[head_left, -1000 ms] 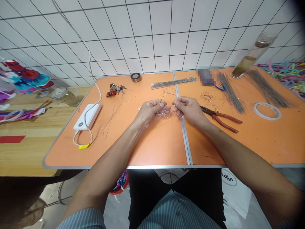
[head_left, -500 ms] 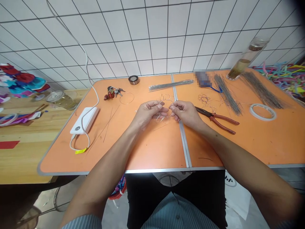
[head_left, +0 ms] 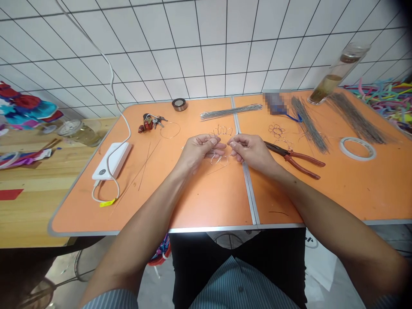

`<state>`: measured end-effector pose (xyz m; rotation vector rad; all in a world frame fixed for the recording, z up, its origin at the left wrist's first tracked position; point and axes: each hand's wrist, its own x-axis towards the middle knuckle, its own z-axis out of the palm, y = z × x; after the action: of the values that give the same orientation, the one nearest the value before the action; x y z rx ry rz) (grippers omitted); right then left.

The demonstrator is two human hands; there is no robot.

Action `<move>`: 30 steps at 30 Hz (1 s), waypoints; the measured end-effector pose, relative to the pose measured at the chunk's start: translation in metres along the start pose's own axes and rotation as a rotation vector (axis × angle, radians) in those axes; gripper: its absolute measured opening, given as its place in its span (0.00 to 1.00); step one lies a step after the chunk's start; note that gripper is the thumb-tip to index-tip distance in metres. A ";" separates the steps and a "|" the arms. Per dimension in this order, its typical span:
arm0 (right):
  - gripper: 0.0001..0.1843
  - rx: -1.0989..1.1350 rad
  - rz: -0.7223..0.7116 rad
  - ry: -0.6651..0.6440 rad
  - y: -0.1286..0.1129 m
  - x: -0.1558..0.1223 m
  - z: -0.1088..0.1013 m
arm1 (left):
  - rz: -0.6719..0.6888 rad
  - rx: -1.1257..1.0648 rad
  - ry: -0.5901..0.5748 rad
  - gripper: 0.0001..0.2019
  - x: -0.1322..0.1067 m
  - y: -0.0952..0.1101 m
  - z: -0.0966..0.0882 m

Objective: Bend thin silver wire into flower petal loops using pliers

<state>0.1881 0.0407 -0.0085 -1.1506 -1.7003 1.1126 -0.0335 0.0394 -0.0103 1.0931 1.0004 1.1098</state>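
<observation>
My left hand (head_left: 199, 151) and my right hand (head_left: 249, 149) meet over the middle of the orange table (head_left: 206, 201), fingers curled. Between them both pinch a thin looped silver wire piece (head_left: 219, 159), whose loops hang just below the fingertips. A second looped wire shape (head_left: 222, 129) lies on the table just behind my hands. Red-handled pliers (head_left: 296, 159) lie right beside my right hand.
A straight wire bundle (head_left: 230, 111), a tape roll (head_left: 179, 103), keys (head_left: 150, 121) and a wire ring (head_left: 170, 130) lie at the back. A white power bank (head_left: 111, 159) with cable sits left. Dark wire bundles (head_left: 309, 124), a tape ring (head_left: 356, 148) and a jar (head_left: 334, 79) are right.
My hands have drawn slightly closer together on the wire, and its loops now hang lower. The view has shifted a little; the rest of the table is unchanged.
</observation>
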 end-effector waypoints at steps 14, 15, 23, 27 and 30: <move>0.08 -0.108 0.002 0.117 0.008 0.006 -0.012 | 0.214 -0.116 0.400 0.12 0.008 0.046 -0.050; 0.08 -0.164 -0.004 0.092 0.009 0.006 -0.012 | 0.221 -0.144 0.430 0.11 0.009 0.048 -0.055; 0.12 -0.723 -0.251 -0.187 -0.021 0.041 0.028 | 0.222 -0.235 0.526 0.08 0.013 0.054 -0.072; 0.11 -0.852 -0.178 -0.290 -0.030 0.086 0.064 | 0.191 -0.272 0.527 0.08 0.015 0.053 -0.077; 0.08 -0.915 -0.092 -0.338 -0.026 0.109 0.081 | 0.172 -0.349 0.542 0.05 0.017 0.051 -0.078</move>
<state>0.0763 0.1205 0.0051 -1.4293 -2.6291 0.4501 -0.1151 0.0730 0.0240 0.6109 1.0813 1.7042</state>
